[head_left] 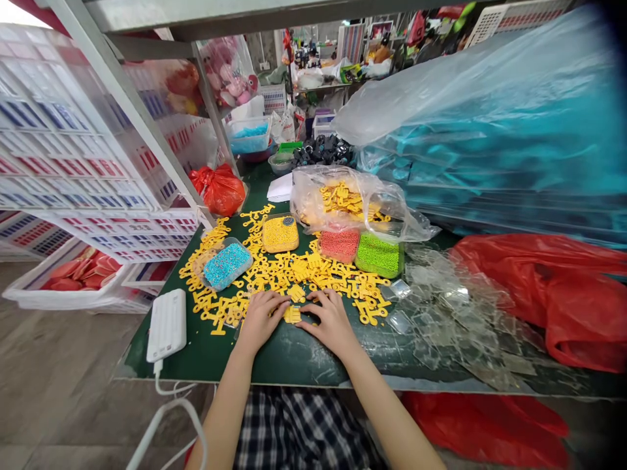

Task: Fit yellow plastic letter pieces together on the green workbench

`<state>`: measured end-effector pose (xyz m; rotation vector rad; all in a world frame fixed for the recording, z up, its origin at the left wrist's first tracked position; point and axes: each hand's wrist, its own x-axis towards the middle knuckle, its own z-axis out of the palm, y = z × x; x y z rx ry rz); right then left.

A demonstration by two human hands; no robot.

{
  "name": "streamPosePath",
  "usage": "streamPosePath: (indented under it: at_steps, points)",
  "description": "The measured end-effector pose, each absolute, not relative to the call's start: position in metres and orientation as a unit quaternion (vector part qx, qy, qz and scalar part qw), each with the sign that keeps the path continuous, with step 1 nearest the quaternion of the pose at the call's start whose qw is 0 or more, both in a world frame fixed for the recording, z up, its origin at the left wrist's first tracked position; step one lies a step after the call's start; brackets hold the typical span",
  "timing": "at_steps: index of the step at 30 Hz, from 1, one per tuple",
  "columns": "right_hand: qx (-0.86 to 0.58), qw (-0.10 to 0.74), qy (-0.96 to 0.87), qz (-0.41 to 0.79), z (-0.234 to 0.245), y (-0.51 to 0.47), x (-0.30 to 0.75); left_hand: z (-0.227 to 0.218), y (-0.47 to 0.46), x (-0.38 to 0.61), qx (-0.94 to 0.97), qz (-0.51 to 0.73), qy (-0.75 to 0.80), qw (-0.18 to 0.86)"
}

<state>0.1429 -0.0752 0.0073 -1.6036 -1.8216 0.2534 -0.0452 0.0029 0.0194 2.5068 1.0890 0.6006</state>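
Observation:
A small flat yellow plastic piece (292, 315) with ridges lies between my hands, just above the green tabletop. My left hand (263, 318) is closed, with thumb and forefinger pinching its left side. At its right edge is my right hand (327, 318), thumb and forefinger curved and apart; whether the tips touch the piece I cannot tell. Just beyond lies another yellow ridged piece (296, 293). Many loose yellow plastic parts (274, 274) spread around three tubs: blue beads (228, 264), yellow beads (280, 235) and green beads (378, 254). Coral beads (339, 245) fill a further tub.
A clear bag of yellow parts (343, 202) lies behind the tubs. Thin clear plastic squares (455, 313) are heaped at right, near red plastic bags (563, 294) and a large blue wrapped bundle (504, 150). A white power bank (167, 324) with a cable sits by the left edge.

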Motion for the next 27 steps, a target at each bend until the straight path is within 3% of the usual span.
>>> streamPosePath:
  at_steps: [10,27]
  points:
    - [-0.620,0.336,-0.702,0.099,0.021,-0.088,0.158,0.026,0.000,-0.039,0.900,0.204,0.372,0.102]
    - [-0.637,0.317,-0.697,0.086,0.011,-0.097,0.171,0.033,0.017,-0.016,0.922,0.129,0.356,0.083]
